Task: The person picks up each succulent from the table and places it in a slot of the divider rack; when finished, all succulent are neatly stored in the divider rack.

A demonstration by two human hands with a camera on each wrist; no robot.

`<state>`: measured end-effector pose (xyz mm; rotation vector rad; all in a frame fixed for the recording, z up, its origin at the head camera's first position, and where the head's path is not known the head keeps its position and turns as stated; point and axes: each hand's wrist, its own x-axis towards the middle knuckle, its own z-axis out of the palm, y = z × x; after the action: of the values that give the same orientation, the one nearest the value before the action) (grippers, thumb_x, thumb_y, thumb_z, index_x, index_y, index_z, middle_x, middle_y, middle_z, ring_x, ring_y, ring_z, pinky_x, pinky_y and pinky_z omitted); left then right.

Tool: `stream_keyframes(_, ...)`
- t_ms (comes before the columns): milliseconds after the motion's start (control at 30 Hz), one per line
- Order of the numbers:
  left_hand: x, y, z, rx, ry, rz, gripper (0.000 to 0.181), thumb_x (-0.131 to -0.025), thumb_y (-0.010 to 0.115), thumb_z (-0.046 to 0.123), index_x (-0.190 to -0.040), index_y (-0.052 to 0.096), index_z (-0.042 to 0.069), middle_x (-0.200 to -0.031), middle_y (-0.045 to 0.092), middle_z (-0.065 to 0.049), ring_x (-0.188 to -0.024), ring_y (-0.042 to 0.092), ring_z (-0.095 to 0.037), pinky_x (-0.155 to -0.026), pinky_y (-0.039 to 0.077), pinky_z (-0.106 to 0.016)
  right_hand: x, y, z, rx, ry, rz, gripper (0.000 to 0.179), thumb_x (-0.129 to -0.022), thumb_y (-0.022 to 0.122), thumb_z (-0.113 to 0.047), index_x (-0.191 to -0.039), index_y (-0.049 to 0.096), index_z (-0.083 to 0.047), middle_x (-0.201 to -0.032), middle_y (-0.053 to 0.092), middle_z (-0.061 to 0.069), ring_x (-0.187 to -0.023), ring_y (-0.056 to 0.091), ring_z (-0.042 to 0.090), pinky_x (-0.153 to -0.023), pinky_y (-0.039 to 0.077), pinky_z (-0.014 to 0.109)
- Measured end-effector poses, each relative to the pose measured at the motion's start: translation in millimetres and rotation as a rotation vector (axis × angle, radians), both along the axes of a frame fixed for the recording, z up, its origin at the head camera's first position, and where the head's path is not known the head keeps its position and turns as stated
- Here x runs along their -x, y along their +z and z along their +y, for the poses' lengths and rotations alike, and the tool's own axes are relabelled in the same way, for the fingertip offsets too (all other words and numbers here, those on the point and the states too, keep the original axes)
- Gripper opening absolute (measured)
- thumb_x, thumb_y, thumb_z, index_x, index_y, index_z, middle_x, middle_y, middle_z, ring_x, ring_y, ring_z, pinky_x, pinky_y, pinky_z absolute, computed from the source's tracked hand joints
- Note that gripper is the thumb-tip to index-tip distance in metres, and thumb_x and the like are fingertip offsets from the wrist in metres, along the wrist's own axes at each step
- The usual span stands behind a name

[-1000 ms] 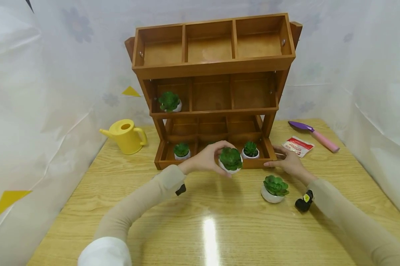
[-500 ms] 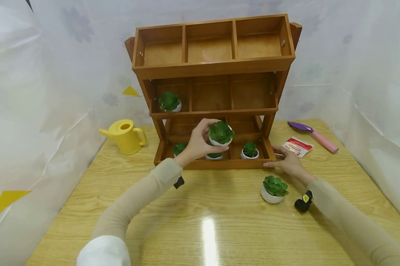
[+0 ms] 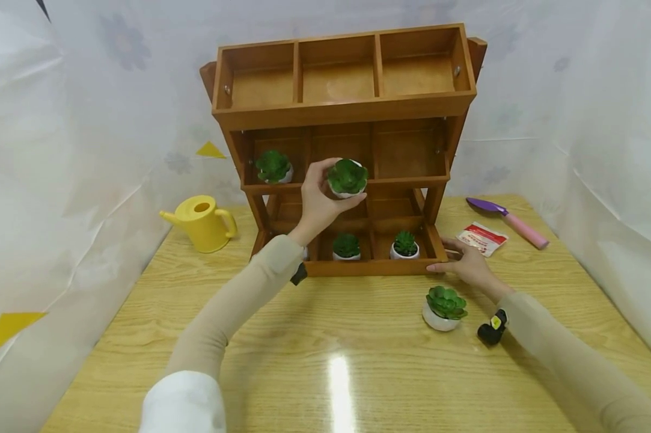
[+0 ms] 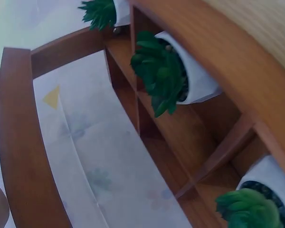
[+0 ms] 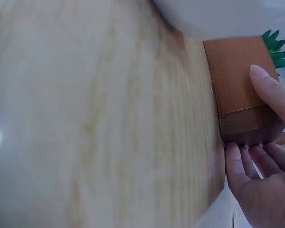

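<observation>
My left hand (image 3: 320,201) grips a potted succulent (image 3: 348,178) by its white pot, thumb on one side and fingers on the other. It holds the plant in front of the middle tier of a wooden shelf (image 3: 347,108), overlapping the centre compartment in the head view. My right hand (image 3: 470,264) holds the lower right corner of the shelf; in the right wrist view the thumb (image 5: 268,83) lies on the front board and the fingers bend against the side. Another potted succulent (image 3: 444,308) stands on the table just in front of the right hand.
One succulent (image 3: 274,166) sits in the middle tier's left compartment. Bottom-tier plants include a centre one (image 3: 347,246) and a right one (image 3: 405,245). A yellow watering can (image 3: 203,224) stands left; a red-and-white packet (image 3: 482,239) and a purple trowel (image 3: 509,221) lie right.
My left hand has raised the potted succulent from in front of the bottom tier to the middle tier, moving slightly left. My right hand has stayed at the shelf corner.
</observation>
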<state>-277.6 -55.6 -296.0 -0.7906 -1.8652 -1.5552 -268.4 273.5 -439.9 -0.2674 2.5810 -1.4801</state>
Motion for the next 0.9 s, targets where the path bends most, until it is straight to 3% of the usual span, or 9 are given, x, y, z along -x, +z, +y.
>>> stream_keyframes(67,4.5,1.0,0.8,-0.013,0.039,0.009,0.063,-0.067,0.082,-0.006,-0.121,0.049,-0.007,-0.119,0.051,-0.021,-0.107,0.054,-0.030,-0.093,0.049,-0.030,-0.2,0.4,-0.7,0.002,0.002,0.001,0.089,-0.082,0.077,-0.030,-0.150,0.027,-0.003,-0.152,0.031,0.023,-0.132,0.040,0.046,-0.099,0.043,0.053)
stream_keyframes(300,37.6,-11.4,-0.9,-0.029,0.157,0.011,0.069,-0.066,0.087,0.009,-0.125,0.052,0.001,-0.119,0.052,-0.016,-0.105,0.053,-0.026,-0.083,0.050,-0.030,-0.2,0.3,-1.4,0.000,-0.002,0.005,0.087,-0.083,0.076,-0.030,-0.150,0.028,-0.003,-0.152,0.031,0.023,-0.132,0.040,0.046,-0.101,0.042,0.054)
stream_keyframes(367,41.9,-12.4,-1.5,-0.024,0.191,0.007,0.069,-0.066,0.088,0.014,-0.125,0.053,0.004,-0.118,0.053,-0.014,-0.105,0.052,-0.024,-0.082,0.049,-0.029,-0.9,0.9,-2.0,0.001,-0.003,0.004,0.088,-0.082,0.077,-0.031,-0.150,0.028,-0.003,-0.152,0.031,0.022,-0.133,0.039,0.046,-0.101,0.041,0.054)
stream_keyframes(567,46.7,-10.1,0.5,0.011,0.272,-0.003,0.068,-0.067,0.088,0.024,-0.125,0.055,0.008,-0.117,0.053,-0.010,-0.107,0.050,-0.022,-0.089,0.046,-0.029,-2.2,2.5,-2.2,0.002,0.005,0.001,0.089,-0.082,0.077,-0.031,-0.150,0.027,-0.002,-0.152,0.030,0.023,-0.134,0.037,0.047,-0.102,0.040,0.054)
stream_keyframes(900,52.1,-1.3,6.0,0.078,0.330,-0.092,0.069,-0.069,0.087,0.028,-0.128,0.055,0.011,-0.125,0.046,-0.014,-0.114,0.049,-0.025,-0.099,0.044,-0.032,-1.2,0.3,1.5,-0.013,0.011,0.007,0.088,-0.083,0.076,-0.030,-0.150,0.026,-0.002,-0.152,0.029,0.024,-0.134,0.035,0.048,-0.102,0.040,0.055)
